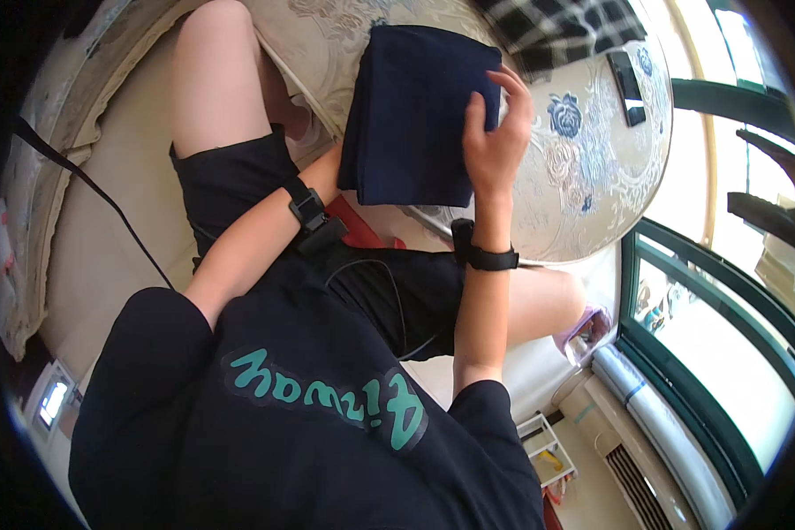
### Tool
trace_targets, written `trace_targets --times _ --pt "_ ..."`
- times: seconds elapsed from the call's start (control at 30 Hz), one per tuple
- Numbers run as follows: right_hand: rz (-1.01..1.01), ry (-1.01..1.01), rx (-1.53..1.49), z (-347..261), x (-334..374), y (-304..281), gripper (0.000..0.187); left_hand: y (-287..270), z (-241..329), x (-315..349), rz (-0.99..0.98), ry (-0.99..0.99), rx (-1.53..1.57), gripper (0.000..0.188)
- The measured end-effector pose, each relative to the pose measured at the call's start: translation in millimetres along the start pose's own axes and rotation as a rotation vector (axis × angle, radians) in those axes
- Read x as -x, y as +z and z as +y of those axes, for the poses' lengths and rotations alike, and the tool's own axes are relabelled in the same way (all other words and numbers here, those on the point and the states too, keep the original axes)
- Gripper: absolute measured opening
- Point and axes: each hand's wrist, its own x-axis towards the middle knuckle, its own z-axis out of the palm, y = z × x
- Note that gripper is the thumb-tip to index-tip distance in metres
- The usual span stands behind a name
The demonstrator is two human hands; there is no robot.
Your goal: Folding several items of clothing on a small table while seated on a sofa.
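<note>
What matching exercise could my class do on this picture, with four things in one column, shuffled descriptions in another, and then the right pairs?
Things
1. folded cloth
2. phone
3. plaid cloth
4. right hand

Descriptions
A. lying near the right rim of the table
B. fingers apart, thumb in front of something dark
C. navy blue
D. cut off by the picture's top edge

Pairs: 1-C, 2-A, 3-D, 4-B

Bare left forearm [247,252]: angles forward and inward.
Left hand: hidden past the left wrist [329,172]; finger pose cannot be determined.
Bare right forearm [483,309]: extends nearly straight forward.
Bare right hand [499,132]: roughly in line with the forearm, fingers [518,91] loosely curved.
Right thumb [475,113]: extended, apart from the fingers.
</note>
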Motion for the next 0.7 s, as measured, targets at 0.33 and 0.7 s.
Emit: trace_targets --times 0.33,0.7 --pt "-0.199 0.825 -1.145 27 13 4 0.049 12 51 12 0.004 0.215 0.095 0.04" --pt "-0.247 0.936 -1.949 -17 27 33 0.077 54 111 -28 -0.038 0.425 0.262 0.042"
